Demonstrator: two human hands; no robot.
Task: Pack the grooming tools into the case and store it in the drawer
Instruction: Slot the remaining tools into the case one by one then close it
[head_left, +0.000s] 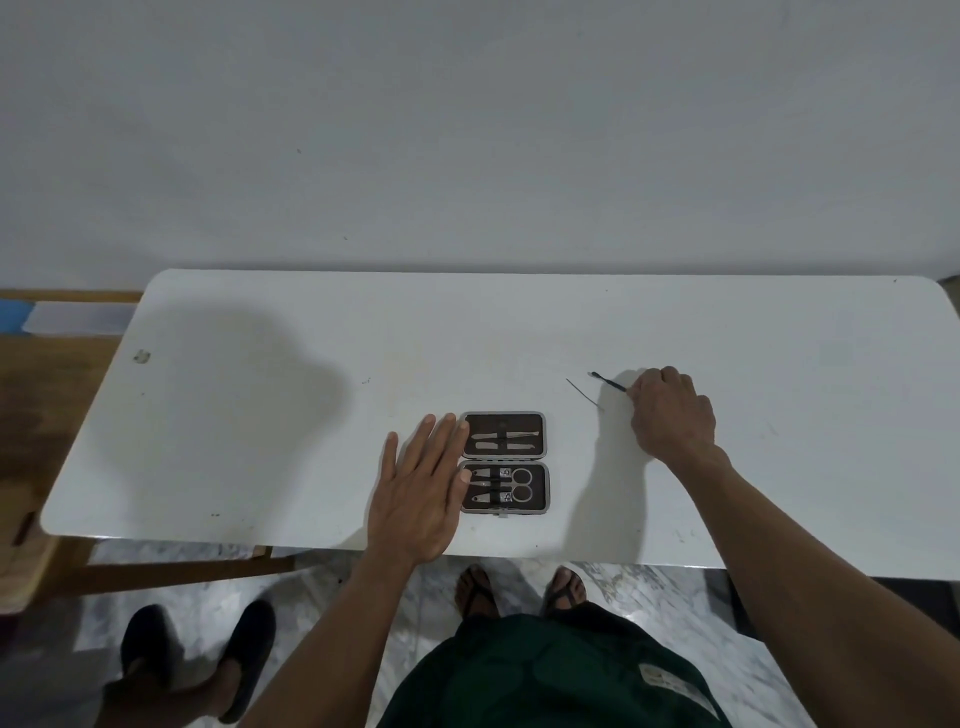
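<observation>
While the left hand (415, 493) lies flat beside the open case (504, 462), the right hand's (672, 410) grip pinches a thin tool (608, 382).

place: plain home room | cues: white table (727, 322), bare wall (467, 130), marble floor (649, 587)
</observation>
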